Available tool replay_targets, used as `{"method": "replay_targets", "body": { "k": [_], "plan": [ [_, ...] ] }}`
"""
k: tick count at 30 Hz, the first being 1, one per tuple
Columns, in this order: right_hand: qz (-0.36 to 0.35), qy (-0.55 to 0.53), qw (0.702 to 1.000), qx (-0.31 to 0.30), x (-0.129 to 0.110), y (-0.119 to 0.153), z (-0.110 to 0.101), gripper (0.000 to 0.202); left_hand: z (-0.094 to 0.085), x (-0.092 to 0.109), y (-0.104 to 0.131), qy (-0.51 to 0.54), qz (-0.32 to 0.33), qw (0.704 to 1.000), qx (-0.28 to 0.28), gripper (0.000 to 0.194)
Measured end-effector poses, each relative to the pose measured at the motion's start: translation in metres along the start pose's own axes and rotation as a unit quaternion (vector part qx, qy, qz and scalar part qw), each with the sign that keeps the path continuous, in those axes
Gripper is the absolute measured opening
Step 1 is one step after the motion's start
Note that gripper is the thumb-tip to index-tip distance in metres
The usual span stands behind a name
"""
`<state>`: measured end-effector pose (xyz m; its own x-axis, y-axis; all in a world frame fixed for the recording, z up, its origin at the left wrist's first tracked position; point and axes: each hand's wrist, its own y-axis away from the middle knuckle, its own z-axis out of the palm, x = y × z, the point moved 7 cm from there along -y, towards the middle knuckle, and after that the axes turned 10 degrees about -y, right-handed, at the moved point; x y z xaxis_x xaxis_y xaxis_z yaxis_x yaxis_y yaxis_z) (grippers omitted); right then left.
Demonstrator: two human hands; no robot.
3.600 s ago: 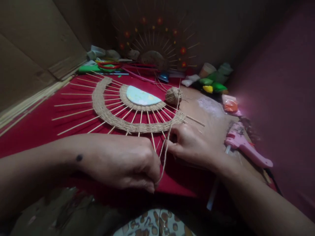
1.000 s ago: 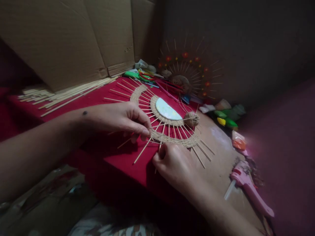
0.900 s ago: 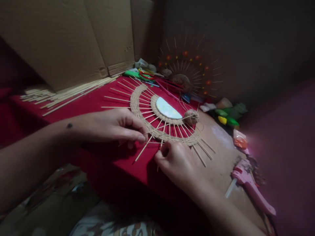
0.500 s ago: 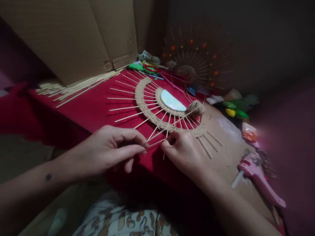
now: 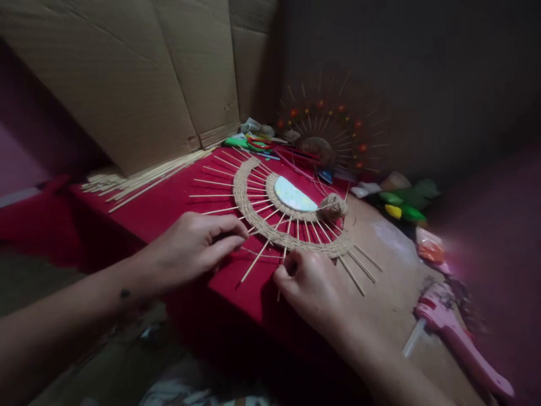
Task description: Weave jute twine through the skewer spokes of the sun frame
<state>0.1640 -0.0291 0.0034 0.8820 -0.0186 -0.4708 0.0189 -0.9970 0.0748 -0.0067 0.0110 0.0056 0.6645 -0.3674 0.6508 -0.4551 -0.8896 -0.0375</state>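
A half-round frame of thin sticks with a woven twine band [image 5: 270, 230] lies on red cloth [image 5: 236, 285]. At its centre is a pale blue half-disc [image 5: 295, 194] edged with twine. A ball of twine [image 5: 333, 207] rests at the half-disc's right end. My left hand [image 5: 203, 242] pinches the twine near the lower left sticks, thumb and forefinger together. My right hand [image 5: 313, 282] is curled at the band's lower edge, its fingers closed on the twine beside a stick. A thin strand runs between both hands, passing a stick.
Loose sticks [image 5: 139, 183] lie at the left by a cardboard sheet [image 5: 127, 73]. A pink glue gun [image 5: 460, 338] is at the right. Behind are red-handled scissors [image 5: 260, 143], coloured packets [image 5: 401, 211] and a second stick fan with flowers [image 5: 321, 121].
My left hand has moved slightly left and up, away from my right hand, and more strand shows between them. The view has tilted, so the table sits lower in the picture.
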Motion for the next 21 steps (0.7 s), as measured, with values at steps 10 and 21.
{"method": "replay_targets", "body": {
  "k": [10, 21],
  "plan": [
    [-0.014, 0.072, 0.997, -0.013, 0.001, 0.001, 0.002, 0.015, -0.024, -0.005, -0.059, -0.112, 0.011, 0.992, 0.063, 0.022],
    [-0.035, 0.059, 0.997, -0.025, 0.003, -0.001, -0.011, 0.023, -0.024, -0.018, -0.047, -0.076, -0.041, 0.993, 0.079, 0.018]
  ]
}}
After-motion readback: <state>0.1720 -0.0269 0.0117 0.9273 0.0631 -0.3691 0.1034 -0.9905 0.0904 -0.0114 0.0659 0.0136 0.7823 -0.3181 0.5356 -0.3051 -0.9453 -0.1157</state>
